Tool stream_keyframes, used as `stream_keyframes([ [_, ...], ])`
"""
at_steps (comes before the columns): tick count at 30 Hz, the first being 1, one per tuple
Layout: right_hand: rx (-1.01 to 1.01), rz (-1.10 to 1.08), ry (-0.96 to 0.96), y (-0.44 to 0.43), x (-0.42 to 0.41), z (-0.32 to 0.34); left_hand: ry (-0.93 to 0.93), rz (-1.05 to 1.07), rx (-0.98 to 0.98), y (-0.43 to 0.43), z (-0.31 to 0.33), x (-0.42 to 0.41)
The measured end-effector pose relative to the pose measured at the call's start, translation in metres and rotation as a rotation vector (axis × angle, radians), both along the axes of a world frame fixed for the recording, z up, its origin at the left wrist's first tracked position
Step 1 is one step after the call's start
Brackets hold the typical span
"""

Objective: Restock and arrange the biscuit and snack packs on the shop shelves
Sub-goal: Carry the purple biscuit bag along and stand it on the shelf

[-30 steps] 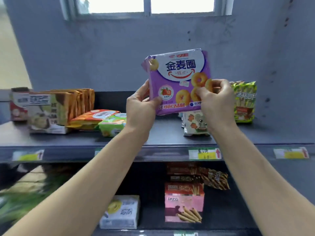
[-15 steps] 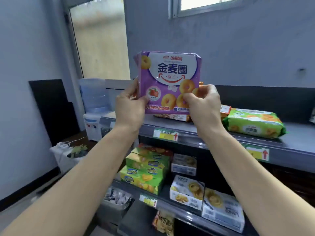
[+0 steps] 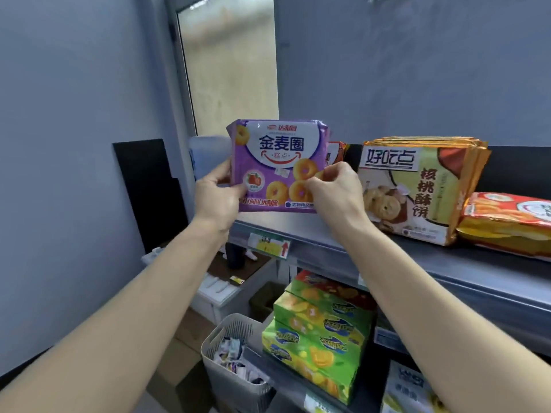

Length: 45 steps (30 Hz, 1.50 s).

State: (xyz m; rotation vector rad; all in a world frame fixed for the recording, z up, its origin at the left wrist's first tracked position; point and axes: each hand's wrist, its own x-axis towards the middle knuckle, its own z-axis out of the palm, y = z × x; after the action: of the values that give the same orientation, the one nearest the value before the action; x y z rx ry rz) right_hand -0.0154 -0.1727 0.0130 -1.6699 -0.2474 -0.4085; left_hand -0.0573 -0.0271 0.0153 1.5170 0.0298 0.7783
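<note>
A purple biscuit pack [image 3: 275, 156] with ring biscuits printed on it stands upright at the left end of the top shelf [image 3: 447, 263]. My left hand [image 3: 219, 195] grips its lower left edge. My right hand [image 3: 334, 189] pinches its lower right corner. The pack's bottom edge is level with the shelf surface; whether it touches is unclear. Part of an orange pack [image 3: 335, 152] shows behind it.
To the right stand several upright walnut biscuit packs [image 3: 417, 186] and a flat orange pack [image 3: 507, 222]. Green snack boxes [image 3: 322, 335] fill the shelf below. A grey basket [image 3: 235, 362] of small packets sits on the floor at the shelf's left end.
The view has swung left along the shelf. Both hands carried the purple pack from the shelf's right part to its left end and lowered it to shelf level.
</note>
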Motion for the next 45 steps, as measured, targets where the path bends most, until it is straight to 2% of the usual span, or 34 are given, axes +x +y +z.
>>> stream_keyframes([
  [8, -0.071, 0.089, 0.118, 0.027, 0.062, -0.002, 0.066, 0.004, -0.057, 0.032, -0.013, 0.095],
  [15, -0.132, -0.025, 0.219, 0.024, 0.096, 0.007, 0.166, -0.150, -0.110, 0.028, -0.022, 0.167],
  [19, -0.107, -0.124, 0.271, 0.028, 0.117, 0.005, 0.221, -0.228, -0.047, 0.030, -0.024, 0.198],
  [24, -0.071, -0.223, 0.327, 0.032, 0.134, -0.004, 0.277, -0.331, -0.055, 0.028, -0.027, 0.216],
  [36, -0.314, -0.275, 0.222, 0.030, 0.145, -0.024, 0.381, -0.415, -0.277, 0.031, -0.031, 0.240],
  [45, -0.390, -0.300, 0.189, 0.029, 0.137, -0.025, 0.358, -0.434, -0.116, 0.032, -0.029, 0.234],
])
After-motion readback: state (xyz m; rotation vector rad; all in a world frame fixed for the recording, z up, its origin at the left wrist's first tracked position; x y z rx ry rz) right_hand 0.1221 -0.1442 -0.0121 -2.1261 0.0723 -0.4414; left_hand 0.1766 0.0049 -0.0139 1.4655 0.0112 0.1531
